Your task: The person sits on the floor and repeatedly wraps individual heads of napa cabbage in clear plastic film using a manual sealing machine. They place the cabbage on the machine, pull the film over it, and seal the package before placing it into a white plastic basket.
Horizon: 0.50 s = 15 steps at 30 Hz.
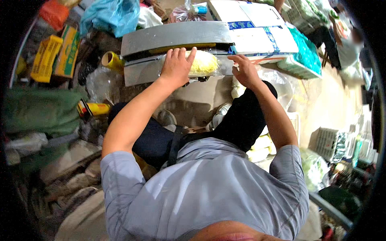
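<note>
A yellowish, fine-textured bundle (202, 64), probably vegetables, lies under clear film on a metal wrapping machine (178, 31). My left hand (177, 67) rests on the bundle's left end, palm down, with its thumb across the top. To the right of the bundle, my right hand (245, 70) has its fingers bent at the machine's right edge, by the clear film; whether it pinches the film cannot be told. A dark slot runs along the machine behind both hands.
White foam boxes (256, 39) with blue tape stand against the machine's right side. A yellow film roll (112, 60) is at its left, near yellow cartons (46, 58). A blue plastic bag (111, 16) lies behind. Another person (348, 49) sits at the far right, beyond a teal-wrapped box (304, 54).
</note>
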Motion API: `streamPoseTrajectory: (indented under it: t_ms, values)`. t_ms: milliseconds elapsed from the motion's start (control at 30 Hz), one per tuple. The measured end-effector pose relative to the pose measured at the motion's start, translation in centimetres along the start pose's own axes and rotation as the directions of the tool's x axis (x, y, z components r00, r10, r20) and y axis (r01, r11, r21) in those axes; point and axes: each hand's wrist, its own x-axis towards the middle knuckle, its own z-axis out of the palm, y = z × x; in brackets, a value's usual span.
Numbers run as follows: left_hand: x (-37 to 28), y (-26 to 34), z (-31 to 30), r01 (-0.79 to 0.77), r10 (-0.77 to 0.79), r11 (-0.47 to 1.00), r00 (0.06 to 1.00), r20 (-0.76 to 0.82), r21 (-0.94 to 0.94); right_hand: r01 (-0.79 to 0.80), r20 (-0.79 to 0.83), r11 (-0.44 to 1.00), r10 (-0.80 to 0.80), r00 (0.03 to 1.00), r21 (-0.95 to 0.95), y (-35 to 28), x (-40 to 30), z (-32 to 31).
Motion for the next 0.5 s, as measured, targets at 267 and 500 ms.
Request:
streamPoseTrajectory:
  t_ms: [267,500]
  values:
    - [0.4,-4.7,-2.5,0.254,-0.009,0.692,0.939,0.344,-0.676,-0.005,-0.075,0.799,0.063,0.995,0.602,-4.0,-4.1,-0.2]
    - [-3.9,-2.2,-6.0,0.521,0.074,0.092,0.846,0.528,-0.849,0.048,-0.146,0.749,0.065,0.987,0.661,-6.6,-2.0,2.9]
